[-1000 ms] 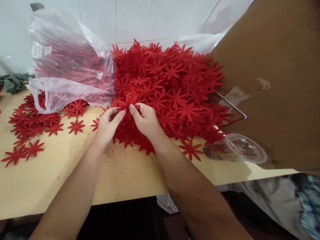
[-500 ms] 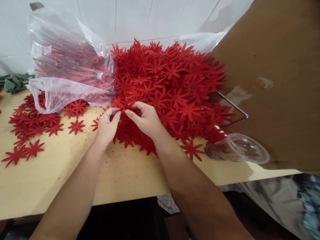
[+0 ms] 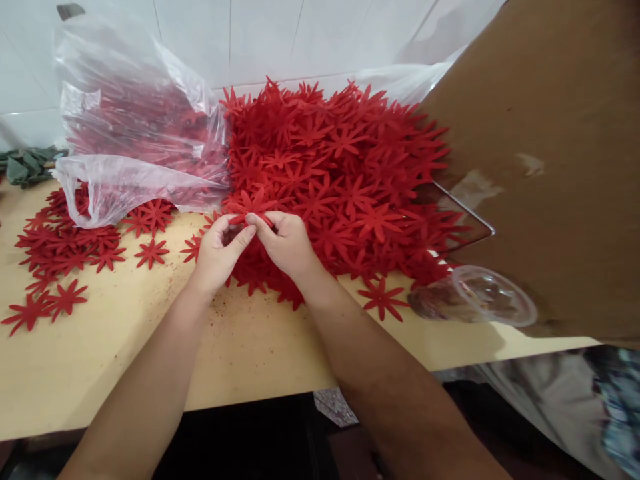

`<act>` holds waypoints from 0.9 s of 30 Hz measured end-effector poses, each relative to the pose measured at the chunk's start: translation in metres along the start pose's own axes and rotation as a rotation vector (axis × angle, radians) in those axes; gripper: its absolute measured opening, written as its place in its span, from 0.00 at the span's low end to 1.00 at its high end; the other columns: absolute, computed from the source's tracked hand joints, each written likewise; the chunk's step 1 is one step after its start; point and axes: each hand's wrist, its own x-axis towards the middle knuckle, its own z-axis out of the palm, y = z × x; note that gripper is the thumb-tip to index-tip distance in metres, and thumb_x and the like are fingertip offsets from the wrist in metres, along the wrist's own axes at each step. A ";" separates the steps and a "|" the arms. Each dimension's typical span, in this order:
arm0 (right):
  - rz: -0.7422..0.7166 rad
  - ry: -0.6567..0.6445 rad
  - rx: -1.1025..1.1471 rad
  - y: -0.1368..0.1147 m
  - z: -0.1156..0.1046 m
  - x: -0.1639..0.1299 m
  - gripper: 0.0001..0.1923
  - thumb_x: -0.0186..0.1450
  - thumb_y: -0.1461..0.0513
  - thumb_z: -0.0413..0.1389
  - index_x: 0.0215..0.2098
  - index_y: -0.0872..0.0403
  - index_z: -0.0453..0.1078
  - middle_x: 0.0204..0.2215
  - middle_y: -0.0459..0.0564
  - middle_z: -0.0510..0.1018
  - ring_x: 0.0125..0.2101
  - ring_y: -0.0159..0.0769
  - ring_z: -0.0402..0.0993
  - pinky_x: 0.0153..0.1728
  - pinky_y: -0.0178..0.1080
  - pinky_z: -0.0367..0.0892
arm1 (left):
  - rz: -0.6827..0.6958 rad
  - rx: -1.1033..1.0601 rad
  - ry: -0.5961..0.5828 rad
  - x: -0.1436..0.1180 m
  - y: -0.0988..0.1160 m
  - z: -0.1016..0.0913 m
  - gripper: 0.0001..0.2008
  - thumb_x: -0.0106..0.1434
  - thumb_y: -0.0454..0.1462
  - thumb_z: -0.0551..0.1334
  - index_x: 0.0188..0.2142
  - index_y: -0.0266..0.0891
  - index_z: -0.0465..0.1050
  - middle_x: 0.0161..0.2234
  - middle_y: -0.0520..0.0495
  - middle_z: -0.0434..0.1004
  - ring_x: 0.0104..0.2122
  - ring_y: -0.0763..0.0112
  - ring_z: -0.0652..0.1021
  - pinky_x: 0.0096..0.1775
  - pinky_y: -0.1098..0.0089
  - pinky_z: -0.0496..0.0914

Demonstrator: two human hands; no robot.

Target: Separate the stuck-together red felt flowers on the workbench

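Red flower-shaped pieces are spread over much of the head view, and one red flower piece [image 3: 254, 200] is held between two bare hands at the near left edge of a large heap [image 3: 345, 167]. By the left hand [image 3: 217, 252] the piece is pinched from the left, thumb and fingers closed on it; by the right hand [image 3: 289, 248] it is gripped from the right, the two thumb tips brought close together. Some of its petals are turned up above the fingers. To the left of the heap, more red pieces are enclosed in a clear plastic bag [image 3: 140, 127], and a loose cluster [image 3: 70, 243] is scattered on the pale tabletop [image 3: 150, 367] in front of it. Dark green leaves [image 3: 25, 168] are seen at the far left. To the right of the heap, a clear plastic cup [image 3: 493, 297] is laid on its side near a large brown panel [image 3: 560, 167]. Tiny specks are strewn near the left forearm.
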 end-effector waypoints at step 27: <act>-0.010 0.103 0.125 0.014 0.003 0.004 0.10 0.58 0.55 0.52 0.28 0.55 0.66 0.24 0.45 0.72 0.27 0.30 0.69 0.34 0.37 0.66 | 0.003 0.162 0.071 0.001 -0.002 -0.002 0.08 0.55 0.40 0.60 0.27 0.37 0.68 0.22 0.54 0.68 0.22 0.81 0.67 0.28 0.76 0.65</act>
